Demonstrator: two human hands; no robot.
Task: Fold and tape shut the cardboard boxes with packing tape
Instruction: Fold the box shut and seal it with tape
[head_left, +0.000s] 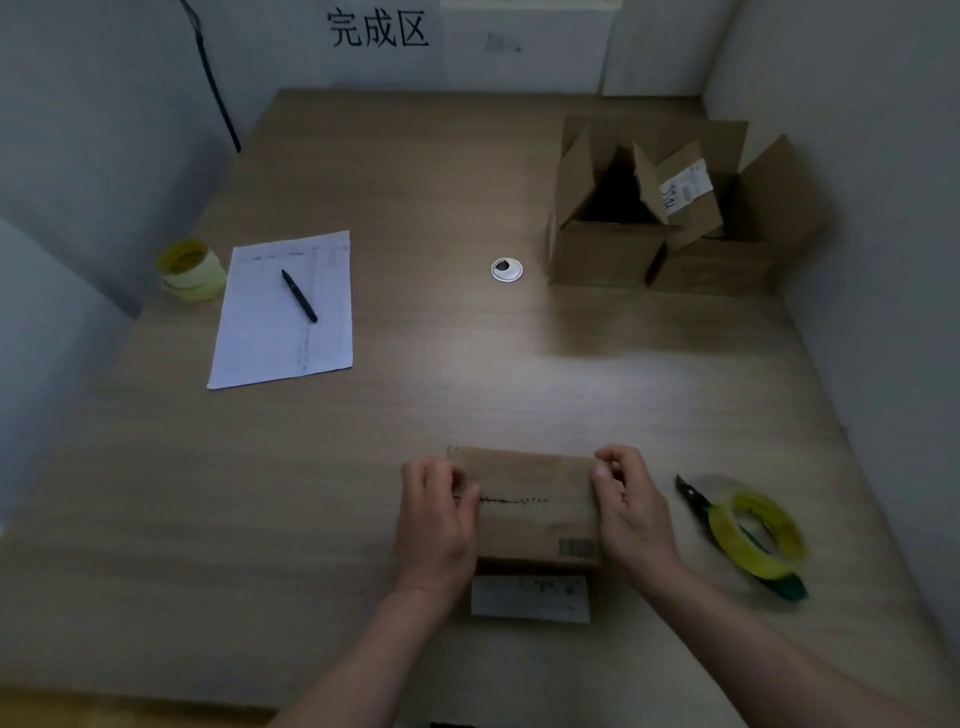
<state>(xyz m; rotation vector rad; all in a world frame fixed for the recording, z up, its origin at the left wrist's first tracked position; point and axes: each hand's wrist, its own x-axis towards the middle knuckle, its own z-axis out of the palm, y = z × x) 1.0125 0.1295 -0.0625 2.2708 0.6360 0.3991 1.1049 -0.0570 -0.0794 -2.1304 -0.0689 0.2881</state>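
Holding the small cardboard box (530, 506) near the table's (415, 389) front edge, I have 1 hand at each end of it. My left hand (439, 519) curls over the left end with fingertips pressing on the top by the centre seam; my right hand (631, 506) grips the right end, thumb on top and fingers bent round the far corner. The flaps lie folded down and meet along a dark seam, which seems to have tape over it, though the dim light keeps me from being sure. A white label (530, 597) shows on the side facing me, and a barcode sits at the top's front right corner.

Just beside the box, toward the table's right edge, the tape dispenser (753, 535) with its yellow roll lies on its side, untouched. So I judge this box as closed and either just sealed or about to be; I would check the seam before moving it on.

Well apart, at the back right corner, 2 open cardboard boxes (670, 218) stand side by side with flaps up, so both are left to fold and tape. Near the left edge lies a sheet of paper (285, 312) with a black pen (300, 295) on it, and spare yellow tape rolls (190, 269) sit just beside it. A round cable grommet (506, 270) sits mid-table.
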